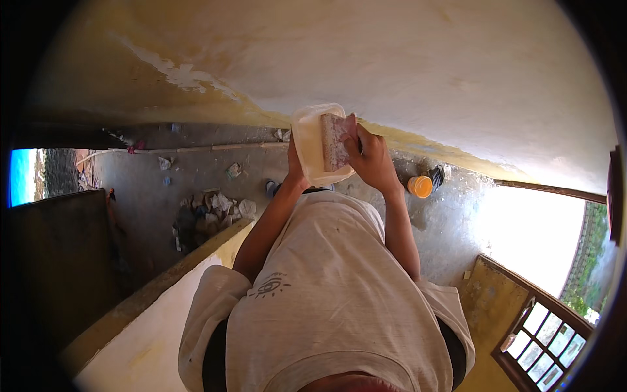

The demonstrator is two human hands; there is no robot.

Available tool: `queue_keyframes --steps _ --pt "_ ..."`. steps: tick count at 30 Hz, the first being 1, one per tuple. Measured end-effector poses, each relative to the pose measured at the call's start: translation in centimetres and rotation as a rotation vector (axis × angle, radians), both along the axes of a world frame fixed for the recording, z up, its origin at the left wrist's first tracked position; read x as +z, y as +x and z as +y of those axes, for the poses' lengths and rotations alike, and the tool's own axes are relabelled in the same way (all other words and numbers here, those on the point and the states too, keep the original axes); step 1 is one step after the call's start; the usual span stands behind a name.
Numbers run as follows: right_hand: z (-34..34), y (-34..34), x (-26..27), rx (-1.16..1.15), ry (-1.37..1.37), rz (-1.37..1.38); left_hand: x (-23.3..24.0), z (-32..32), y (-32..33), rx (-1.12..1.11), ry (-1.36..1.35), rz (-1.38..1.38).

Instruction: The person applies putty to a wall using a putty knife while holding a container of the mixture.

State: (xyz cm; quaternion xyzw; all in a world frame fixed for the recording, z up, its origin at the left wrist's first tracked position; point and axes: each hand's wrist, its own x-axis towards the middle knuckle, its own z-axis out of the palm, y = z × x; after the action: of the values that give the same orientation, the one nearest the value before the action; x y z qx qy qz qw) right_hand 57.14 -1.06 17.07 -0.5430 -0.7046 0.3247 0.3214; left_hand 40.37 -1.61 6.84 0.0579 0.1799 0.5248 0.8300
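My left hand grips the left side of a white plastic tub, whose pale inside faces up. In my right hand is a worn, reddish block with whitish smears, perhaps a sponge or a sanding block. The block lies over the right part of the tub's opening, and my right fingers wrap its right edge. Both hands are in front of my chest, close to a plastered wall with whitish and yellow patches. The fingers of my left hand are mostly hidden behind the tub.
An orange bucket stands on the grey floor beside a black plastic bag. A long pole lies along the floor at left. Crumpled litter is heaped behind a low wall. A bright doorway and a paned window are at right.
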Motion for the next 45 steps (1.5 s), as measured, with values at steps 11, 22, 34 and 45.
queue_keyframes --steps 11,22,34,45 --pt "-3.6 -2.8 -5.5 -0.035 -0.626 1.11 -4.4 -1.8 -7.2 0.025 0.025 -0.237" --pt "-3.1 -11.7 -8.1 -0.058 -0.716 1.598 -6.2 -1.9 -18.1 0.209 -0.033 -0.058" --pt "9.2 -20.4 -32.2 -0.442 -0.915 1.437 -7.4 -6.0 -31.2 0.377 -0.145 0.139" --pt "17.2 -21.5 -41.8 -0.606 -0.826 2.028 -8.3 -4.9 -34.7 0.316 -0.184 0.244"
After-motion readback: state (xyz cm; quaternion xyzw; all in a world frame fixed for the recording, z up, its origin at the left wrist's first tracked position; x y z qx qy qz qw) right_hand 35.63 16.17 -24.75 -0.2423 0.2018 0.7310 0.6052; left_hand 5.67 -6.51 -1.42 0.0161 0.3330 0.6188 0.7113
